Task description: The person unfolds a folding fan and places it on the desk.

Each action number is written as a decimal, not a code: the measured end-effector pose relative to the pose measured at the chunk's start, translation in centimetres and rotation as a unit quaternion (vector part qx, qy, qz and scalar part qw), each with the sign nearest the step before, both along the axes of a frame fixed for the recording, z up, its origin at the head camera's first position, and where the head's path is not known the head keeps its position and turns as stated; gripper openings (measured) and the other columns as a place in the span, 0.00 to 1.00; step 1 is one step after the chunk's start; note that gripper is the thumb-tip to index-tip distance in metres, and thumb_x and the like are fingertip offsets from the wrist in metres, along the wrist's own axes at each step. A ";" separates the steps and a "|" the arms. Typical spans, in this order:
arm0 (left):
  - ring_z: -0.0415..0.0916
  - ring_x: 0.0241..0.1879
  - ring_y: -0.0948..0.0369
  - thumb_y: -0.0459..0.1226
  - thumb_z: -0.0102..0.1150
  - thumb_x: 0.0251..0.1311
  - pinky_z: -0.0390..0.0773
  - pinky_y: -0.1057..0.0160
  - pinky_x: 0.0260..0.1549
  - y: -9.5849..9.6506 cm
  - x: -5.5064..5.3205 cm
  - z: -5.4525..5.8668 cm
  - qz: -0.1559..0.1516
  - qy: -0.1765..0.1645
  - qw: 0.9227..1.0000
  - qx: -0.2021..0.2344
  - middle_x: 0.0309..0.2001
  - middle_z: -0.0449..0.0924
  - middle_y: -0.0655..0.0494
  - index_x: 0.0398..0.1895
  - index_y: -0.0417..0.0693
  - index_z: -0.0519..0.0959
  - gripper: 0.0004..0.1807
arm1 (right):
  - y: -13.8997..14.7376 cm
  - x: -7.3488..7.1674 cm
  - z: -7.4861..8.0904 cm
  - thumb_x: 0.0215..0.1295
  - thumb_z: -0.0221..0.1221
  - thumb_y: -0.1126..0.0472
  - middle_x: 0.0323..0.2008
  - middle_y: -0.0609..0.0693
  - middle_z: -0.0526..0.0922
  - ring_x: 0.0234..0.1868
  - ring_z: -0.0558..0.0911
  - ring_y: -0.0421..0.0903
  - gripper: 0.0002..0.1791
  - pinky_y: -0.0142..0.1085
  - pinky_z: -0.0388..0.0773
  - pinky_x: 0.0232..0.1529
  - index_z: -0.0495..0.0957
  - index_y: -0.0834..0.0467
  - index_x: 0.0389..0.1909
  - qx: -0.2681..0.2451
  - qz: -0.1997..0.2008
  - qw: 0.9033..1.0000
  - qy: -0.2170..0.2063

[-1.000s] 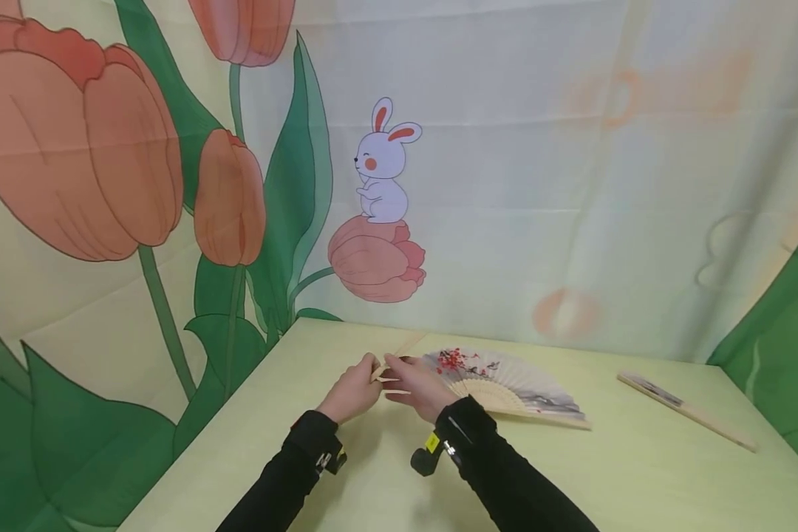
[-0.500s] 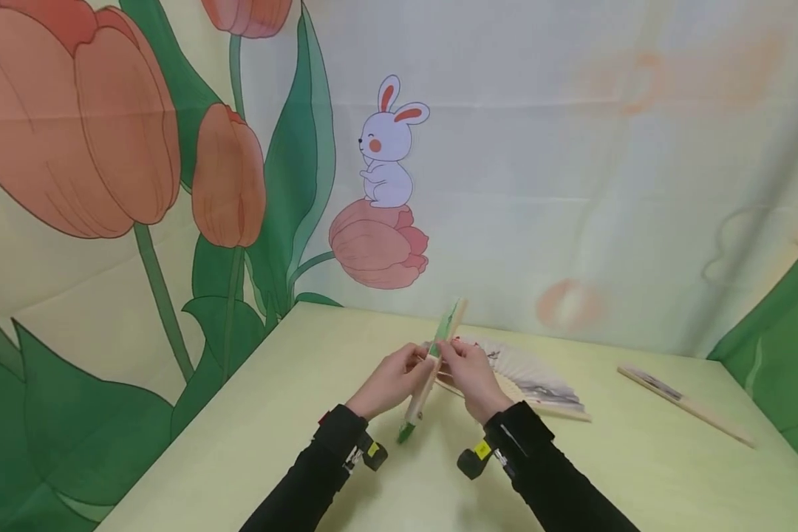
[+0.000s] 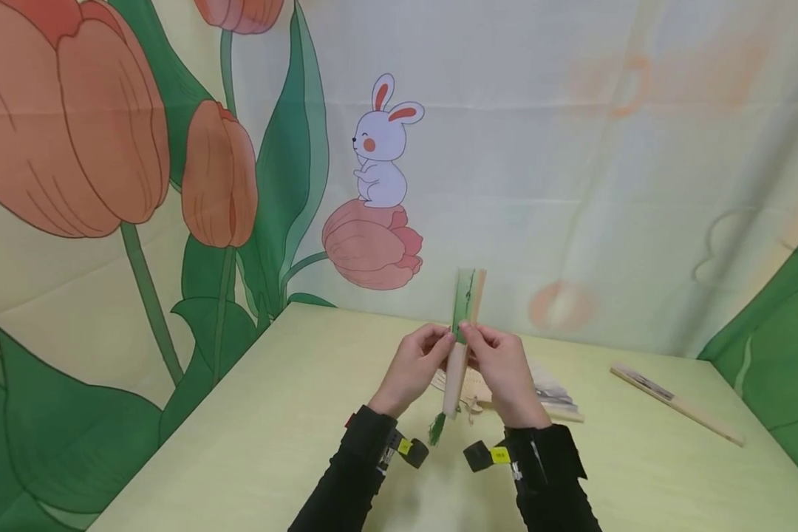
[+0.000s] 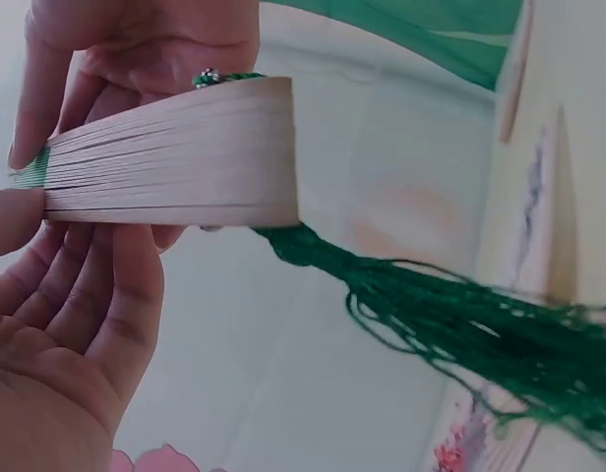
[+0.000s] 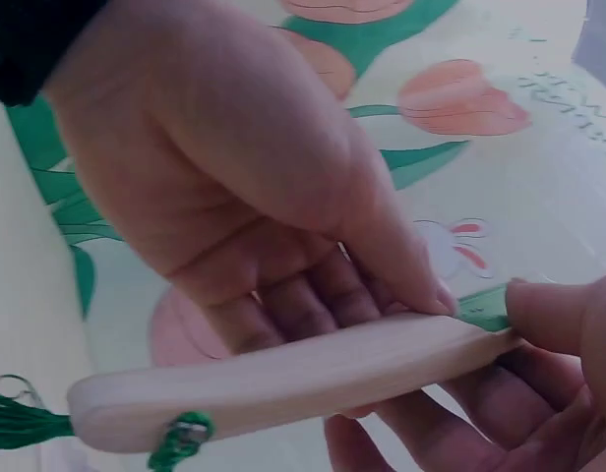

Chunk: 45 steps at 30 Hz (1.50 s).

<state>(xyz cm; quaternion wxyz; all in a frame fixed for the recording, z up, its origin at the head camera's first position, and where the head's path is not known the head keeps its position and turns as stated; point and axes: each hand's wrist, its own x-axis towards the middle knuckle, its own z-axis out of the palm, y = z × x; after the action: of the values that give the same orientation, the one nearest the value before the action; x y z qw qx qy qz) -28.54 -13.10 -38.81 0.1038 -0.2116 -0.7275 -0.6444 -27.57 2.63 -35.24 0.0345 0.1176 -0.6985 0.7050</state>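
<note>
Just above the desk (image 3: 292,436), right in front of the person, here's the green fan (image 3: 455,380), folded into a slim stack and held up in the air! And look how it sits: squarely between the two hands, long axis running from the tassel end, low and closest to the body, up and away towards the wall cloth (image 3: 505,185), top leaning a touch right. Left hand (image 3: 406,369) on its left edge, thumb and fingers pinching; right hand (image 3: 510,373) doing the same on the right edge. Neither is nearer; both are touching it, around where the green leaf meets the pale ribs. I'd say everything hangs on that: one edge to each hand, pivot end free below. At that pivot, a dark green tassel (image 3: 437,428) dangles clear of the fingers.

Now the count! Three fans in all: one green in the hands; one spread fan (image 3: 555,395) lying on the desk behind the right hand, partly hidden by it; and one folded fan (image 3: 674,405) well apart, out to the right, lying slantwise. One green tassel, two hands, two black sleeves (image 3: 346,473), one printed rabbit (image 3: 382,177) looking on.
</note>
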 end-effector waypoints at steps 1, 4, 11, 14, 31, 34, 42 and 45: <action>0.80 0.39 0.58 0.39 0.52 0.80 0.84 0.61 0.42 0.2 0.1 0.3 -0.004 0.007 1.000 -0.001 0.44 0.84 0.43 0.56 0.36 0.79 0.15 | 0.4 0.2 0.3 0.80 0.57 0.54 0.49 0.56 0.84 0.57 0.81 0.48 0.21 0.49 0.80 0.62 0.83 0.70 0.54 0.002 0.000 1.000 0.001; 0.79 0.39 0.59 0.38 0.52 0.80 0.84 0.63 0.41 0.9 0.5 1.0 -0.009 0.027 1.000 -0.008 0.44 0.84 0.44 0.56 0.37 0.79 0.14 | 1.3 1.0 1.1 0.80 0.56 0.54 0.50 0.56 0.84 0.58 0.80 0.46 0.22 0.48 0.80 0.62 0.82 0.70 0.57 -0.001 0.001 1.000 -0.003; 0.75 0.38 0.61 0.38 0.53 0.80 0.80 0.65 0.35 2.1 0.7 2.1 -0.003 0.056 0.998 -0.014 0.44 0.82 0.45 0.57 0.38 0.80 0.14 | 2.0 2.4 2.4 0.81 0.55 0.55 0.64 0.60 0.79 0.58 0.82 0.40 0.23 0.41 0.79 0.62 0.76 0.66 0.67 -0.022 0.003 1.000 -0.001; 0.76 0.40 0.60 0.38 0.53 0.80 0.80 0.64 0.39 2.0 0.9 2.4 0.000 0.056 0.998 -0.018 0.46 0.83 0.46 0.59 0.39 0.80 0.15 | 2.1 2.7 2.7 0.82 0.53 0.52 0.65 0.61 0.79 0.58 0.83 0.40 0.24 0.40 0.81 0.60 0.76 0.65 0.68 -0.020 -0.002 1.000 0.009; 0.82 0.40 0.59 0.38 0.53 0.79 0.86 0.63 0.44 2.2 1.2 2.1 -0.011 0.080 0.995 -0.065 0.45 0.86 0.46 0.57 0.39 0.81 0.14 | 3.4 2.4 1.9 0.80 0.56 0.56 0.52 0.58 0.87 0.49 0.86 0.42 0.20 0.40 0.86 0.51 0.82 0.66 0.61 -0.011 -0.031 0.999 0.031; 0.83 0.38 0.59 0.37 0.54 0.79 0.85 0.64 0.43 2.2 1.0 1.8 0.005 0.096 0.992 -0.081 0.42 0.87 0.47 0.56 0.38 0.81 0.13 | 3.0 2.2 1.6 0.80 0.57 0.58 0.52 0.59 0.87 0.49 0.86 0.43 0.19 0.44 0.85 0.53 0.82 0.66 0.60 -0.009 -0.039 0.999 0.025; 0.81 0.33 0.62 0.32 0.56 0.75 0.83 0.66 0.38 2.7 0.8 1.4 0.046 0.131 0.983 -0.122 0.34 0.85 0.50 0.47 0.36 0.82 0.08 | 2.6 1.9 1.1 0.78 0.59 0.59 0.53 0.61 0.86 0.49 0.85 0.44 0.18 0.45 0.86 0.51 0.83 0.66 0.59 -0.004 -0.069 0.997 0.021; 0.79 0.31 0.63 0.32 0.57 0.75 0.82 0.67 0.35 2.8 0.7 1.4 0.051 0.136 0.980 -0.136 0.32 0.84 0.51 0.46 0.37 0.82 0.07 | 2.7 1.9 1.0 0.78 0.60 0.58 0.53 0.61 0.86 0.48 0.85 0.44 0.18 0.40 0.86 0.49 0.83 0.65 0.59 0.001 -0.078 0.997 0.022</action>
<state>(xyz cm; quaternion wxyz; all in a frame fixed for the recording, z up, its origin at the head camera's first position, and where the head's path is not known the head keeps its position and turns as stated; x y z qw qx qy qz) -27.84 -10.31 -37.43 0.2048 -0.2725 -0.7969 -0.4988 -25.67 5.29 -34.27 0.1045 0.0781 -0.7051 0.6970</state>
